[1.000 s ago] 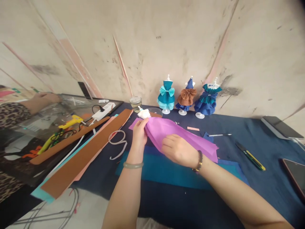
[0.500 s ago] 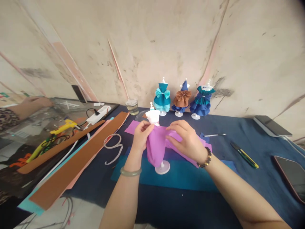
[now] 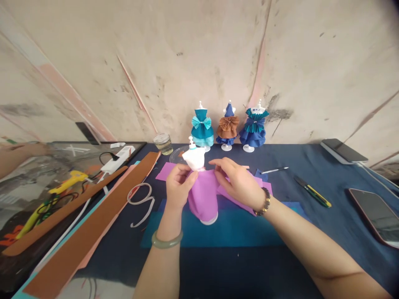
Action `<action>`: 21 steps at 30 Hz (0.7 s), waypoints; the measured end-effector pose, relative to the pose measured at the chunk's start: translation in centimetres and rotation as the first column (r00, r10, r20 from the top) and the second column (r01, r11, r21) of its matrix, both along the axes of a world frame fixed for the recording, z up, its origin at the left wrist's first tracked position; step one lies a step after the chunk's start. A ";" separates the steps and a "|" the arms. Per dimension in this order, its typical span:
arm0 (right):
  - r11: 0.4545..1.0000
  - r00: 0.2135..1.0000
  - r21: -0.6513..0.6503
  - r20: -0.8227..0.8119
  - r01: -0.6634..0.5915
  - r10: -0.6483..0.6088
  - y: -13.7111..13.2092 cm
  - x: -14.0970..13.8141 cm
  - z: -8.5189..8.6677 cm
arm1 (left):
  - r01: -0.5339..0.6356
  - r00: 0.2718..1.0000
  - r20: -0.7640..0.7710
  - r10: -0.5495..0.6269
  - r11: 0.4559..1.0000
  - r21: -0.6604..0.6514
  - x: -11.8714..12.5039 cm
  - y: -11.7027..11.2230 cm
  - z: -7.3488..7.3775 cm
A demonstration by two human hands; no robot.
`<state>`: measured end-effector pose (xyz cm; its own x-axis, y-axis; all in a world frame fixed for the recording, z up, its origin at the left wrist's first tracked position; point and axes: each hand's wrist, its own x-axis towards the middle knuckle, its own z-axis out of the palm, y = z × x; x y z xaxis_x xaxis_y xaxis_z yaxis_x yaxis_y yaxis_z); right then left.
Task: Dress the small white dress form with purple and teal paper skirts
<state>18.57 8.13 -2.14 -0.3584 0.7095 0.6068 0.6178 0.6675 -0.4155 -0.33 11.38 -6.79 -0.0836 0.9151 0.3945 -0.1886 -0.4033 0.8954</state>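
A small white mannequin [image 3: 193, 158] stands upright on the blue cloth in the middle, with a purple fabric sheet [image 3: 204, 195] wrapped round its lower half like a skirt. My left hand [image 3: 177, 189] pinches the purple fabric at the mannequin's waist from the left. My right hand [image 3: 238, 182] presses the same fabric against the waist from the right, its fingers closed on it. The rest of the purple sheet trails off to the right under my right hand, over a teal fabric sheet [image 3: 237, 228].
Three dressed mannequins [image 3: 227, 126] stand by the wall, a glass jar [image 3: 163, 143] to their left. Brown fabric strips [image 3: 93, 224] and a yellow glue gun [image 3: 67, 182] lie left. A pen [image 3: 274, 170], a cutter [image 3: 311, 191] and a phone [image 3: 374, 216] lie right. Another person's arm [image 3: 15, 153] is far left.
The mannequin went from lying under the purple fabric to standing upright. Both hands have drawn the fabric round its waist, covering most of the base.
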 end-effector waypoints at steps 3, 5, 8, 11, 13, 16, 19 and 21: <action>0.999 0.999 -0.026 0.037 -0.034 0.035 0.2 0.1 -0.1 | -0.037 0.999 -0.021 0.037 0.999 0.010 0.0 0.0 0.0; 0.998 0.997 -0.033 0.048 -0.053 0.055 0.5 0.2 -0.1 | -0.044 0.999 -0.024 0.044 0.999 0.015 0.0 0.0 0.1; 0.994 0.996 -0.056 0.008 -0.094 0.094 0.7 0.5 0.0 | -0.017 1.000 -0.020 0.018 1.000 0.015 -0.1 0.0 0.2; 0.979 0.987 -0.139 -0.092 -0.146 0.134 0.7 0.7 0.4 | 0.010 1.000 -0.019 -0.010 0.999 0.030 -0.1 0.0 0.1; 0.964 0.974 -0.182 -0.155 -0.195 0.167 0.5 0.8 0.6 | 0.024 0.999 -0.025 -0.023 0.999 0.040 -0.1 0.0 0.0; 0.951 0.961 -0.210 -0.204 -0.227 0.184 0.1 0.6 0.6 | 0.028 0.998 -0.055 -0.026 0.999 0.044 0.0 -0.1 -0.2; 0.951 0.962 -0.217 -0.208 -0.220 0.175 0.0 0.4 0.3 | 0.033 0.996 -0.080 -0.029 0.999 0.043 0.1 -0.1 -0.4; 0.956 0.956 -0.177 -0.222 -0.234 0.193 0.0 0.4 0.2 | 0.045 0.996 -0.075 -0.043 0.998 0.031 0.2 -0.2 -0.5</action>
